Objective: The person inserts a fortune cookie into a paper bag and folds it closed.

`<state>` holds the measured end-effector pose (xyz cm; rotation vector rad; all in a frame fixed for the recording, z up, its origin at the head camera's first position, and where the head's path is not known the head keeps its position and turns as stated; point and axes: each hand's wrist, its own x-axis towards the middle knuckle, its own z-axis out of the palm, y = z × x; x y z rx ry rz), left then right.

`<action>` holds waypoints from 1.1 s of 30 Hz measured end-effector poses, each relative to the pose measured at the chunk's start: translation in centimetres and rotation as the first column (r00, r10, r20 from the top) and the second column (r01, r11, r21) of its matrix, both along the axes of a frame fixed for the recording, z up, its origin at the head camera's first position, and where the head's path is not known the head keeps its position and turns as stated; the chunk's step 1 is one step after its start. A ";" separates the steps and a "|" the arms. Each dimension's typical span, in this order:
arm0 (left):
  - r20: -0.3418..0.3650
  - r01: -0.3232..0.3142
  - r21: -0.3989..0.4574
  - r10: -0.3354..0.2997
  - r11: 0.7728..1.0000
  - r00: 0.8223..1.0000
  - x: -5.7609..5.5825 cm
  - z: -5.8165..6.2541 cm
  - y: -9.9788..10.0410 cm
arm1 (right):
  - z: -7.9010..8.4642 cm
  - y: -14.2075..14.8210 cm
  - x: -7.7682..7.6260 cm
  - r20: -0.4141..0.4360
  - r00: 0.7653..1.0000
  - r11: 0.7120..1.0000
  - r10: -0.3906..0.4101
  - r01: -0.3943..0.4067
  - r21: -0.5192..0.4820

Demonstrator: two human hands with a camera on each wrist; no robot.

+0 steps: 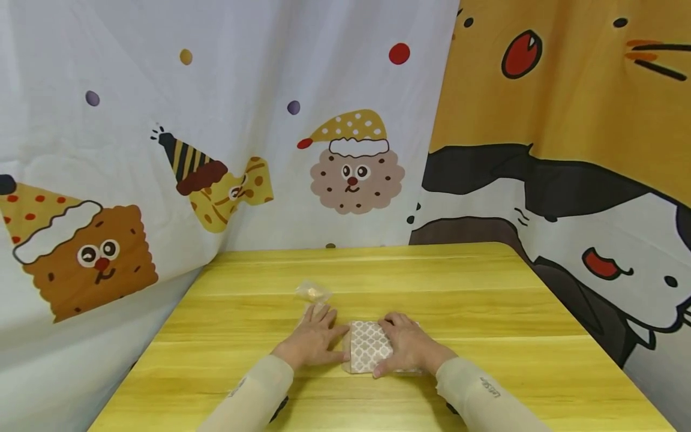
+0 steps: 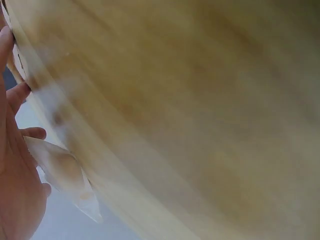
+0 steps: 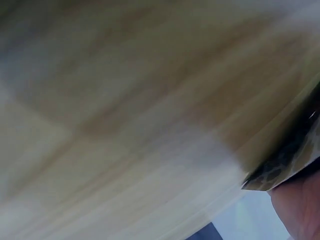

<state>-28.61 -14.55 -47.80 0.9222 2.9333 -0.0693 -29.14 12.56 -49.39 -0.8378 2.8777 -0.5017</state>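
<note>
A flat rectangular packet (image 1: 364, 349) with a beige-and-white lattice print lies on the table, with clear film showing along its left edge. My right hand (image 1: 406, 346) grips its right part, thumb at the near edge and fingers at the far edge. In the right wrist view, a glossy, dark-looking side of the packet (image 3: 285, 162) shows beside that hand. At the packet's left edge, my left hand (image 1: 310, 341) rests with its fingers spread, the thumb and index finger reaching the film. Crumpled clear plastic (image 1: 313, 292) lies just beyond the left fingertips; the left wrist view shows this plastic (image 2: 62, 170) beside the fingers.
The yellow wood-grain table (image 1: 475, 288) has rounded far corners. Behind it hangs a white curtain (image 1: 259, 72) with party-hat biscuit and sweet drawings, and at the right a cloth with animal drawings (image 1: 567, 120). Both hang close to the table's edges.
</note>
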 end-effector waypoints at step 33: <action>0.001 -0.011 0.045 0.011 0.999 1.000 -0.2 0.1 0.3 | 0.4 0.4 -0.5 0.079 0.997 0.984 -0.023 0.036 -0.172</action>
